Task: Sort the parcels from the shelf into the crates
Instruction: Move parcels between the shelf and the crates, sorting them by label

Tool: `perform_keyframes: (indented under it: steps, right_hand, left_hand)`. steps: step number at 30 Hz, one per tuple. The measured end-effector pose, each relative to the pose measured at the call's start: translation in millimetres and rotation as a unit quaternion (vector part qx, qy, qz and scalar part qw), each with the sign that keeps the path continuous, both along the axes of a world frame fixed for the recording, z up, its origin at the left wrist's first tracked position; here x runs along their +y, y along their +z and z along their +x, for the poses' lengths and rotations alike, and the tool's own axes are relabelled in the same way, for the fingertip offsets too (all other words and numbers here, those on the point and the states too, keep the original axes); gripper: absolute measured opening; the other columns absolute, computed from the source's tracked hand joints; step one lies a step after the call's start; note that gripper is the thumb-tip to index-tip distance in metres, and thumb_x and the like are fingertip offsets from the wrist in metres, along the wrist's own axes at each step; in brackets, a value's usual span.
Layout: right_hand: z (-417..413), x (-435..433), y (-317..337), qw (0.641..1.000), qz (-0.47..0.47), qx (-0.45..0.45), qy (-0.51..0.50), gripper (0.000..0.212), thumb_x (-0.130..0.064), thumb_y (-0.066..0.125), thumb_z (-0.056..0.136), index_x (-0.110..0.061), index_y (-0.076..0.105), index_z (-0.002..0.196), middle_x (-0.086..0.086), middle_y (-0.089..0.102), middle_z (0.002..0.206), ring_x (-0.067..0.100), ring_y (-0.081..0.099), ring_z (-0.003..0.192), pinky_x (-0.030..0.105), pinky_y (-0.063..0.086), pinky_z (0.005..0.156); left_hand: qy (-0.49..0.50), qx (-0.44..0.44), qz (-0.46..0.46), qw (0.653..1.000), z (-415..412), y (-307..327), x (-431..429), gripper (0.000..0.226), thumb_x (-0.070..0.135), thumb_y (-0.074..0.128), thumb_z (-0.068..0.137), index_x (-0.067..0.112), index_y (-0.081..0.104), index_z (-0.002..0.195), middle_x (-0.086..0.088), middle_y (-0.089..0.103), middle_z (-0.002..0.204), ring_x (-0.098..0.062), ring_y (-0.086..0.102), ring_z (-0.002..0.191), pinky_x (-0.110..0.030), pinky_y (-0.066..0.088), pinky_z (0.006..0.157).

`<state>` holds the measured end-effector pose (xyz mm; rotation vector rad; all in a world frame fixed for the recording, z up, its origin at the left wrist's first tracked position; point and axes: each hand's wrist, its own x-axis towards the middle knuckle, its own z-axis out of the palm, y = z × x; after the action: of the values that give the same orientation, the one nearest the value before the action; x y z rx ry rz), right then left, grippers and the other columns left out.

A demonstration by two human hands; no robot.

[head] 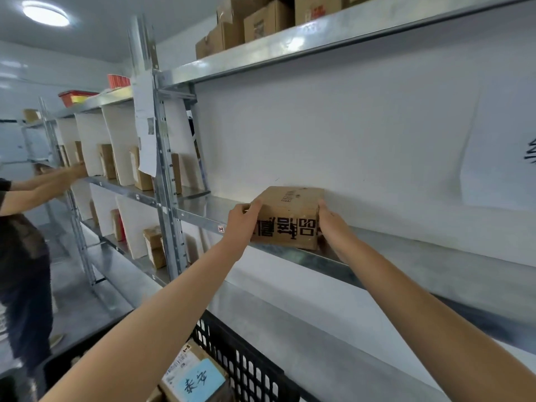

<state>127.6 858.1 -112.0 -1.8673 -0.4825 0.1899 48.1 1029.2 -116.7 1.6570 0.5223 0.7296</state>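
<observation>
Parcel [287, 219] sits at the near edge of the metal shelf [420, 253], long axis left to right, gripped at both ends: left hand [242, 224] clasps its left end, right hand [333, 224] its right (black crate [249, 369] lies below, nearer the person).

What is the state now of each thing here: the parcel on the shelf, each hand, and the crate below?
Brown cardboard parcel with black print: at the front edge of the grey metal shelf, gripped on both sides.
Left hand: fingers curled round the parcel's left side.
Right hand: grips the parcel's right side.
Black plastic crate: holds a parcel with a blue label.
</observation>
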Motion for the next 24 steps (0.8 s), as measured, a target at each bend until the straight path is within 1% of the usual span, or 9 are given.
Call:
perform_keyframes:
  steps: [2, 4, 8, 12, 14, 17, 19, 21, 24]
  right_hand:
    - [-3, -3, -4, 0.999, 0.041, 0.015, 0.01, 0.053, -0.055, 0.018, 0.104, -0.032, 0.064, 0.115, -0.014, 0.069, 0.095, -0.001, 0.064, 0.081, 0.018, 0.041, 0.07]
    - [-5, -6, -8, 0.998, 0.063, 0.015, 0.021, 0.046, -0.054, 0.022, 0.104, -0.037, 0.066, 0.107, -0.019, 0.07, 0.088, -0.011, 0.062, 0.071, 0.015, 0.039, 0.062]
    - [-8, -9, -12, 0.992, 0.113, 0.028, 0.049, 0.043, -0.054, 0.027, 0.103, -0.033, 0.063, 0.113, -0.019, 0.071, 0.089, -0.01, 0.063, 0.077, 0.019, 0.045, 0.065]
    - [-12, -4, -9, 0.984, 0.164, 0.0, 0.068, 0.032, -0.057, 0.033, 0.1, -0.039, 0.057, 0.111, -0.011, 0.066, 0.112, 0.005, 0.062, 0.106, 0.037, 0.049, 0.098]
    - [-20, 0, -8, 0.981, 0.172, -0.022, 0.088, 0.028, -0.057, 0.033, 0.1, -0.044, 0.054, 0.113, -0.015, 0.063, 0.115, 0.005, 0.058, 0.113, 0.039, 0.045, 0.104]
    - [-35, 13, -13, 0.974, 0.171, -0.012, 0.151, 0.03, -0.058, 0.032, 0.101, -0.045, 0.047, 0.124, -0.023, 0.066, 0.108, -0.002, 0.063, 0.105, 0.029, 0.054, 0.091]
    - [-43, 23, -21, 0.964, 0.174, 0.015, 0.202, 0.033, -0.054, 0.03, 0.102, -0.043, 0.044, 0.13, -0.025, 0.068, 0.102, -0.002, 0.067, 0.097, 0.025, 0.058, 0.079]
    - [-51, 34, -29, 0.949, 0.186, 0.051, 0.251, 0.034, -0.053, 0.03, 0.102, -0.042, 0.042, 0.132, -0.015, 0.066, 0.116, 0.009, 0.065, 0.108, 0.035, 0.058, 0.085]
    - [-63, 53, -44, 0.93, 0.191, 0.113, 0.293, 0.041, -0.054, 0.03, 0.102, -0.038, 0.046, 0.136, -0.004, 0.063, 0.128, 0.014, 0.059, 0.118, 0.039, 0.055, 0.09]
  left_hand:
    - [-0.007, 0.011, -0.055, 0.998, -5, 0, -2, 0.042, 0.063, 0.052, 0.089, 0.022, 0.058, 0.096, 0.001, 0.063, 0.093, -0.015, 0.06, 0.085, -0.027, 0.042, 0.062]
    - [-0.011, 0.017, -0.086, 0.996, -10, 1, -5, 0.04, 0.066, 0.052, 0.087, 0.026, 0.056, 0.091, 0.0, 0.064, 0.092, -0.016, 0.06, 0.085, -0.029, 0.043, 0.064]
    - [-0.016, -0.023, -0.033, 0.999, -28, -5, -15, 0.028, 0.062, 0.054, 0.089, 0.034, 0.054, 0.093, 0.004, 0.064, 0.098, -0.013, 0.062, 0.088, -0.024, 0.042, 0.062]
    - [0.007, -0.124, 0.002, 0.992, -58, -9, -19, 0.02, 0.052, 0.058, 0.092, 0.034, 0.06, 0.101, 0.008, 0.068, 0.095, 0.001, 0.067, 0.074, -0.01, 0.048, 0.052]
    - [0.012, -0.151, 0.001, 0.988, -73, -8, -18, 0.019, 0.049, 0.058, 0.094, 0.033, 0.062, 0.103, 0.008, 0.067, 0.097, -0.003, 0.067, 0.08, -0.009, 0.049, 0.056]
    - [0.031, -0.175, -0.011, 0.984, -98, -13, -10, 0.021, 0.049, 0.059, 0.093, 0.033, 0.065, 0.106, 0.01, 0.068, 0.098, -0.007, 0.065, 0.09, -0.019, 0.049, 0.072]
    - [0.042, -0.18, -0.018, 0.983, -117, -22, -5, 0.024, 0.049, 0.061, 0.092, 0.032, 0.065, 0.109, 0.016, 0.071, 0.091, -0.003, 0.068, 0.085, -0.02, 0.051, 0.072]
    - [0.042, -0.183, -0.025, 0.982, -138, -35, 0, 0.03, 0.048, 0.067, 0.088, 0.031, 0.066, 0.113, 0.02, 0.072, 0.092, 0.0, 0.069, 0.087, -0.019, 0.055, 0.069]
    - [0.045, -0.169, -0.021, 0.984, -171, -56, 6, 0.047, 0.056, 0.074, 0.077, 0.036, 0.066, 0.119, 0.018, 0.071, 0.111, -0.005, 0.067, 0.105, -0.025, 0.054, 0.087]
